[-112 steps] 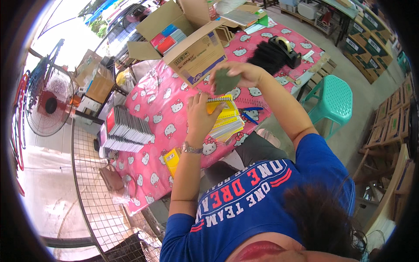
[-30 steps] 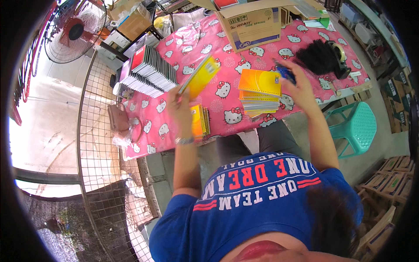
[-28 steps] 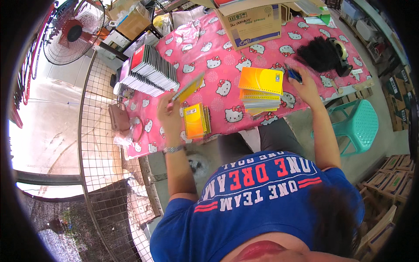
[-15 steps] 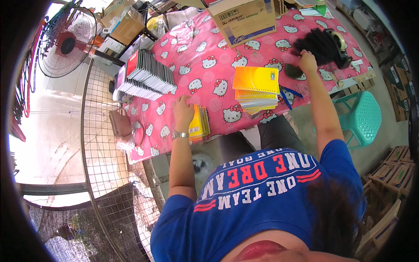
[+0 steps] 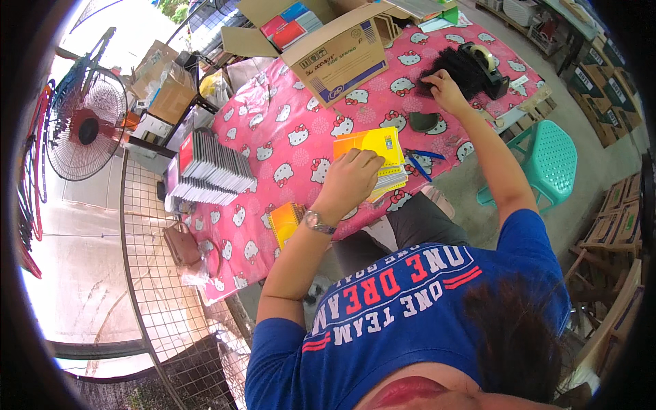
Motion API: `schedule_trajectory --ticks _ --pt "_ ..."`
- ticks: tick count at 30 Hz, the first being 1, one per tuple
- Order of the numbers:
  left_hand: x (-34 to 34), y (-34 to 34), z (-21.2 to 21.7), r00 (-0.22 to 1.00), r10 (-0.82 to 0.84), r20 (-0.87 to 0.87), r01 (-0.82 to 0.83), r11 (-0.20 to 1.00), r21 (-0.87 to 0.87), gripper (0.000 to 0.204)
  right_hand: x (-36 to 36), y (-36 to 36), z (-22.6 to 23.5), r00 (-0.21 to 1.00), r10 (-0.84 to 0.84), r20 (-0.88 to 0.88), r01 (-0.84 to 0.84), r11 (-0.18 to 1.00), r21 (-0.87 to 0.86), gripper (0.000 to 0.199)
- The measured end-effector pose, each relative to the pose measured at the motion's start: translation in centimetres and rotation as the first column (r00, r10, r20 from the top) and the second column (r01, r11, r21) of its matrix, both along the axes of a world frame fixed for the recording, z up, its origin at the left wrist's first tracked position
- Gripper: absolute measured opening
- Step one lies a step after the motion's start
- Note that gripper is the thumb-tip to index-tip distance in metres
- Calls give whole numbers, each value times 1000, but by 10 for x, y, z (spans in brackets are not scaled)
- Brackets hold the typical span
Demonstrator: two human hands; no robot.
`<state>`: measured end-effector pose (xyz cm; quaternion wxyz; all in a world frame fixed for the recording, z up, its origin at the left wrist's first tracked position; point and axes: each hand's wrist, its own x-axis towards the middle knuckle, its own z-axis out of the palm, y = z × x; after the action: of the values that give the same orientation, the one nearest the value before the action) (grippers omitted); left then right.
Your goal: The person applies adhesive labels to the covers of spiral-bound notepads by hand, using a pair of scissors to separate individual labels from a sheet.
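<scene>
The left hand point(image 5: 352, 179) lies flat, fingers together, on the stack of yellow notebooks point(image 5: 374, 158) in the middle of the pink-clothed worktop point(image 5: 287, 123). The right hand point(image 5: 443, 87) reaches far across, fingers curled onto a black pile point(image 5: 461, 65) beside a tape dispenser point(image 5: 490, 67); whether it grips anything cannot be told. An open cardboard box point(image 5: 338, 51) stands behind the notebooks.

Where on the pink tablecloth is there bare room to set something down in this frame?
The biggest bare patch of tablecloth lies between the cardboard box, the row of notebooks and the yellow notebook stack under the left hand. It is crowded at the right hand, by the black pile and tape dispenser.
</scene>
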<state>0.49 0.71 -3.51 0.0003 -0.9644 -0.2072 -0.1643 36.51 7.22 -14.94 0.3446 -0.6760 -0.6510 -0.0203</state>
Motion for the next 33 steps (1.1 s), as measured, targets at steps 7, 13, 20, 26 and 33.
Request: schedule_trajectory --ticks 7,13,20,26,33 --pt "10 25 35 976 41 212 -7 987 -160 18 -110 -94 96 708 487 -511 -456 868 196 23" --pt "21 27 23 972 81 221 -82 997 -6 19 -138 -99 101 892 395 -220 -348 910 225 33" --pt "19 25 22 968 108 226 -108 994 -15 16 -142 -99 106 907 390 -157 -326 889 322 26" --pt "23 25 19 965 132 224 -141 990 22 15 -141 -103 107 793 526 -308 -435 842 318 30" --pt "23 25 19 966 130 224 -143 989 42 18 -139 -103 114 831 475 -290 -452 880 144 31"
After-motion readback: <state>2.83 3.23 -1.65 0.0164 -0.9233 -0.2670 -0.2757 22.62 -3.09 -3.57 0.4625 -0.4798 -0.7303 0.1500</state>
